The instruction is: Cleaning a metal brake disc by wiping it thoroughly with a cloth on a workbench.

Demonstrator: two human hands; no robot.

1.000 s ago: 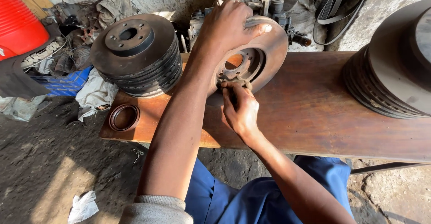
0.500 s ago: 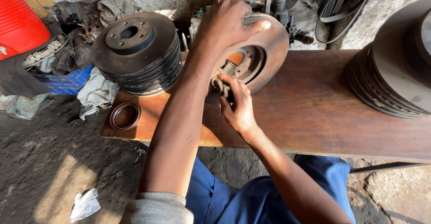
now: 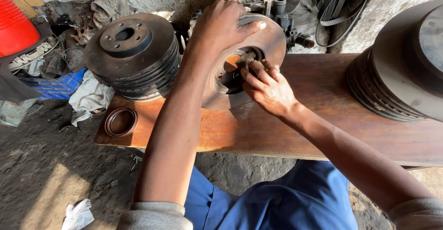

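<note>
The left hand [image 3: 221, 24] wraps over the top rim of a brake disc [image 3: 258, 64] standing tilted on edge on the wooden desk [image 3: 323, 124], while the right hand [image 3: 267, 89] has its fingers pinched on a small scrap pressed into the disc's centre hole. A stack of discs [image 3: 131, 57] sits just beside it on the left, another stack [image 3: 401, 68] well apart at the right, with bare wood between. A rubber ring [image 3: 121, 121] lies near the desk's front left corner.
</note>
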